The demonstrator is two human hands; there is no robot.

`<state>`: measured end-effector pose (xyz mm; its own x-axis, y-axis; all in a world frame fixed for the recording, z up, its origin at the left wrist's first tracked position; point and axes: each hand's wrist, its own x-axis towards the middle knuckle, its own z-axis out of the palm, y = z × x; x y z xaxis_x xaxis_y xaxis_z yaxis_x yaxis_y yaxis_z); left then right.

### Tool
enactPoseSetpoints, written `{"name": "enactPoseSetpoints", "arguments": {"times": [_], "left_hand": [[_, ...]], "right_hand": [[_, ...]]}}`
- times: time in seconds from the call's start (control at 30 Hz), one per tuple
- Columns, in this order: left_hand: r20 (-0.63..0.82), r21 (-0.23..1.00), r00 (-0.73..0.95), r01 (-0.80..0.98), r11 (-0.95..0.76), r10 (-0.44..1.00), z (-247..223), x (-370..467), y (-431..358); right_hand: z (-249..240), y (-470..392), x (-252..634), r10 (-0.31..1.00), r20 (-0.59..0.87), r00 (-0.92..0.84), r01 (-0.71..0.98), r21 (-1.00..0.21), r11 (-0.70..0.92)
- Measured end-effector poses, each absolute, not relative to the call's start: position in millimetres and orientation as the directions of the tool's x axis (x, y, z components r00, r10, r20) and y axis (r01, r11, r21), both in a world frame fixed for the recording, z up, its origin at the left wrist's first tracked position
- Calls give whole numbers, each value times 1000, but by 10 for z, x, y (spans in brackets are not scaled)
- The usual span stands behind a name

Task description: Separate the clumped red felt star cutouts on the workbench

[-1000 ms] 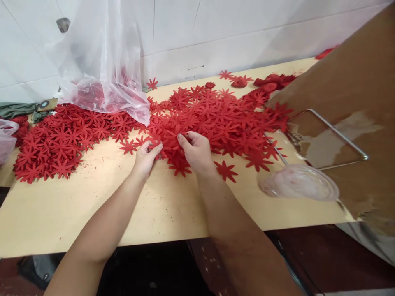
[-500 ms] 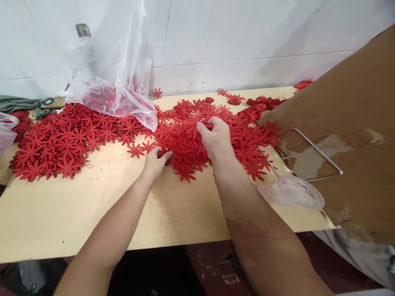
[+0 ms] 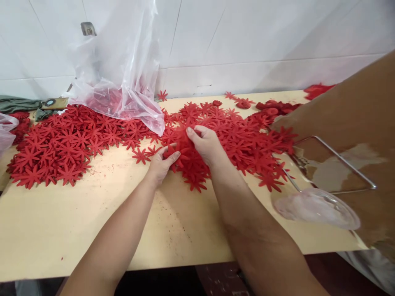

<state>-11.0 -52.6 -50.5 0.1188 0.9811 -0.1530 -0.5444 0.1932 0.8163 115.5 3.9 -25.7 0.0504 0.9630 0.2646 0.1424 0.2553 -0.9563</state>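
My left hand [image 3: 160, 164] and right hand [image 3: 206, 144] pinch a small stack of flat red star-shaped felt flowers [image 3: 185, 158] at the near edge of the heap on the pale wooden table [image 3: 77, 222], and I judge a loose grip could fan the stack apart toward the clear plastic bag [image 3: 123, 82].

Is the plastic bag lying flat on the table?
No, the clear plastic bag stands up against the tiled wall, its lower edge draped over the red flower cutouts.

Two hands [image 3: 160, 164] [image 3: 206, 144], one clear plastic bag [image 3: 123, 82], one clear dish [image 3: 314, 205], red flower cutouts [image 3: 70, 144] beyond counting
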Motion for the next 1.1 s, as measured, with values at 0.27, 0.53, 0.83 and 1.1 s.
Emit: {"name": "enactPoseSetpoints", "arguments": {"times": [0.27, 0.53, 0.83, 1.1], "left_hand": [[-152, 818, 50, -554, 154, 987, -499, -77, -512], [-144, 830, 39, -539, 142, 989, -487, -92, -510], [-187, 845, 38, -503, 181, 982, -495, -92, -506], [-141, 856, 196, -469, 219, 970, -473, -143, -536]], "right_hand": [[-225, -130, 1057, 980, 164, -113, 95, -980, 175], [-234, -174, 1088, 987, 143, -77, 44, -988, 146], [-295, -38, 1230, 953, 45, 300, -165, -981, 99], [-250, -58, 1291, 942, 48, 333, -69, -995, 75]]}}
